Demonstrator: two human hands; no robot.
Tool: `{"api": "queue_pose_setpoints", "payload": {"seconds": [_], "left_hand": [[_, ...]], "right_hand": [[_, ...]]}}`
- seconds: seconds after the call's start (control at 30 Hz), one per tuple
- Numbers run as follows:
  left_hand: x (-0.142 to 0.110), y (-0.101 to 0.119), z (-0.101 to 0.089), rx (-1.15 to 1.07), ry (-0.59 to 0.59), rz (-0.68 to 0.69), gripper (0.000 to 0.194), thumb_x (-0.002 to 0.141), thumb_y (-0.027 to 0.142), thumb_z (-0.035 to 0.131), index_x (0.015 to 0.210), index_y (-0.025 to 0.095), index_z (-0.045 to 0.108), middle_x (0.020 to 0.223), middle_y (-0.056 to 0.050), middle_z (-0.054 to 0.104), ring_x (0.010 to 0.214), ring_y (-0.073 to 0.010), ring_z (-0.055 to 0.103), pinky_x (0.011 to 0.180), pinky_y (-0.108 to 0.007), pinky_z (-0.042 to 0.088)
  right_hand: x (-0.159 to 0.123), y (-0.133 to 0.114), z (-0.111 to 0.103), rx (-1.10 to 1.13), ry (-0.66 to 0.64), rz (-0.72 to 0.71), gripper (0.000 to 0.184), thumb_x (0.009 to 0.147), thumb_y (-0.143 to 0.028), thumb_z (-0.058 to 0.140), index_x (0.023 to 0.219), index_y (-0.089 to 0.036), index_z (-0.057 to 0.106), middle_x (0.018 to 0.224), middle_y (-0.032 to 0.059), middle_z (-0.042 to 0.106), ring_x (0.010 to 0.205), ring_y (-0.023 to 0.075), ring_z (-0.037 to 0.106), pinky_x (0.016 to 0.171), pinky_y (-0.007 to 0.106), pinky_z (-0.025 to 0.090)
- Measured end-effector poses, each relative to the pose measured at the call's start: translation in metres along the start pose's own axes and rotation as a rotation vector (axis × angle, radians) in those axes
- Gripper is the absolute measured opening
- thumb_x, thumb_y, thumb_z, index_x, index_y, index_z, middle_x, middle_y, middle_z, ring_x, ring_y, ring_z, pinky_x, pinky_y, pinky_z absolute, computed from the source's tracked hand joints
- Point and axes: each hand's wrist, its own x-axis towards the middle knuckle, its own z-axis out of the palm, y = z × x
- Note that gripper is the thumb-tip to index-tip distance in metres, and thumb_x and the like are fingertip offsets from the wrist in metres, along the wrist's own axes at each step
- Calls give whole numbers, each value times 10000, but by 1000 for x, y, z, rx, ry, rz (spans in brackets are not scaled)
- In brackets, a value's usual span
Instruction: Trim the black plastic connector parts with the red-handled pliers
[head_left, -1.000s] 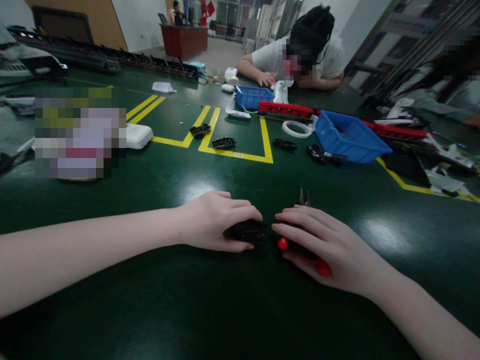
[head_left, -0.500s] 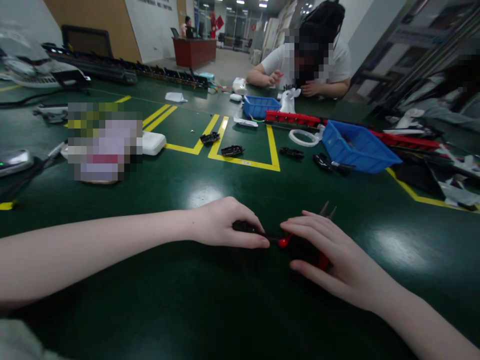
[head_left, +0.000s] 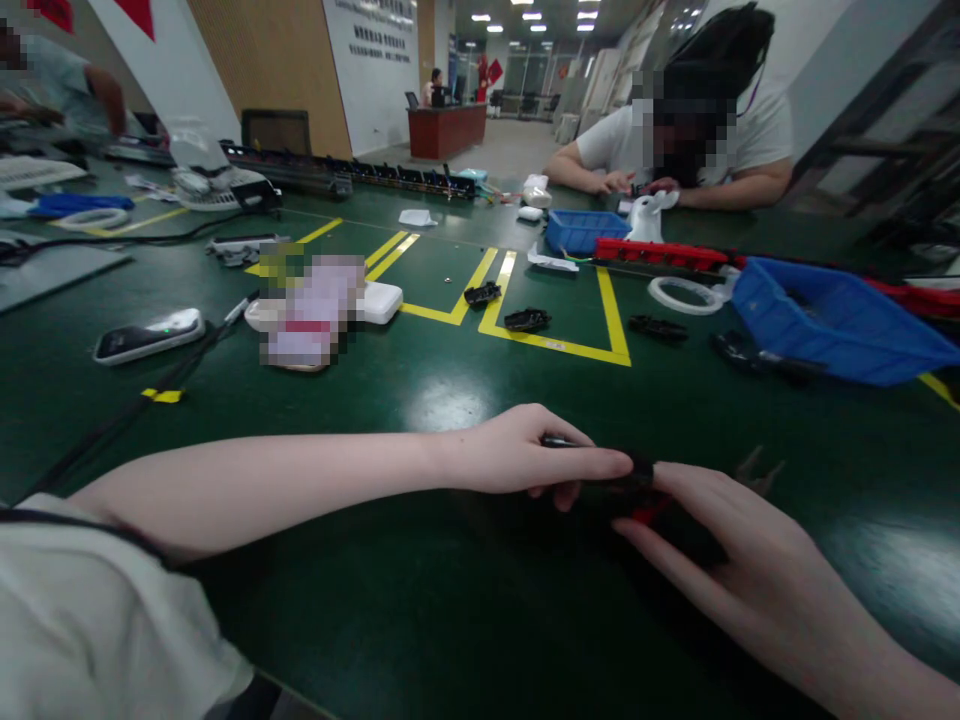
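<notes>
My left hand (head_left: 532, 455) is closed, its thumb stretched along a small dark plastic part (head_left: 556, 442) pinched under the fingers. The dark part's far end reaches toward my right hand (head_left: 739, 545), whose fingertips come close to it or touch it; I cannot tell which. Between thumb and fingers of that right hand show the red handles of a pair of pliers (head_left: 651, 508). Their blurred metal jaws stick out beyond the knuckles. Most of the pliers is hidden by the hand. Both hands are just above the green table (head_left: 420, 600).
Several black plastic parts (head_left: 527, 319) lie ahead by the yellow tape lines. A blue bin (head_left: 840, 325) and a white tape ring (head_left: 684, 295) are at the right. A phone (head_left: 315, 310), a white box (head_left: 381, 303) and a cable (head_left: 180, 370) lie left. A person (head_left: 600, 150) sits opposite.
The view has turned left, so the table's things appear further right. My hands have come closer together, and the right hand's fingers now meet near the dark part's end.
</notes>
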Motion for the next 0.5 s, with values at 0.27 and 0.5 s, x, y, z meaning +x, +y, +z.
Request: {"api": "queue_pose_setpoints", "payload": {"seconds": [0.27, 0.5], "left_hand": [[2, -5, 11, -380, 55, -71, 557, 882, 670, 598, 814, 123, 678, 636, -4, 635, 485, -75, 502, 491, -218, 362], [3, -5, 18, -679, 50, -148, 504, 935, 622, 544, 911, 125, 623, 640, -4, 634, 471, -60, 457, 513, -205, 328]], "right_hand": [[26, -15, -3, 300, 9, 168, 101, 922, -325, 594, 954, -258, 663, 805, 12, 718, 676, 193, 684, 577, 294, 543], [41, -19, 0, 345, 133, 192, 73, 880, -288, 629, 827, -249, 662, 890, 31, 666, 792, 203, 665, 674, 321, 551]]}}
